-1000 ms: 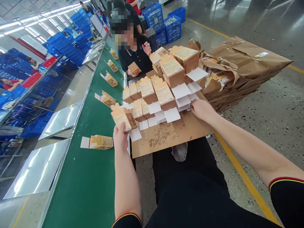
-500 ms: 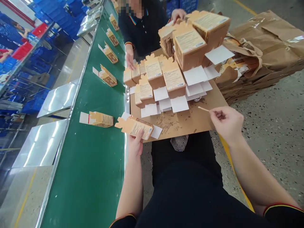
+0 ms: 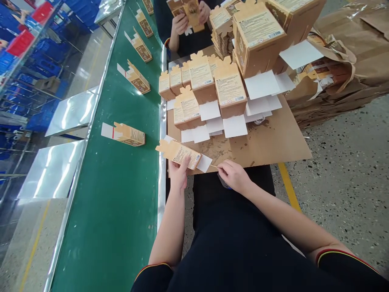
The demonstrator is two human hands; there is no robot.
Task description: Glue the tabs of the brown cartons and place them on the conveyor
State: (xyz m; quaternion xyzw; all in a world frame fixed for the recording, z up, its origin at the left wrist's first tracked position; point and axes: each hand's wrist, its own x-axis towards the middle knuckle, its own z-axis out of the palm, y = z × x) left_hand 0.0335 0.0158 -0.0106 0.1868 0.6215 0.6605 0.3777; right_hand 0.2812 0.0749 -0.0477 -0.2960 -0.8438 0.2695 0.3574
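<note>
My left hand (image 3: 179, 174) is closed around a brown printed carton (image 3: 184, 155), thumb across its printed face. The carton lies tilted over the near left edge of the cardboard sheet (image 3: 273, 150), its white end flap (image 3: 204, 163) sticking out to the right. Pinched in my right hand (image 3: 232, 175) is a thin pale stick, seemingly a cotton swab (image 3: 213, 166), its far end at or beside that flap; contact is unclear. Behind both hands stand several similar cartons (image 3: 229, 91), white flaps facing me. A small clear dish (image 3: 259, 121) is partly hidden under the flaps.
Along my left runs a green conveyor belt (image 3: 115, 211) with a metal rail and several spaced cartons (image 3: 129, 134). Across from me a co-worker's hands (image 3: 181, 24) hold a carton. Large brown paper-wrapped bundles (image 3: 364, 52) stand at the right.
My right hand left the dish area with the swab and came across to the left-hand carton. My left hand drew its carton nearer. The co-worker picked up a carton; belt cartons shifted.
</note>
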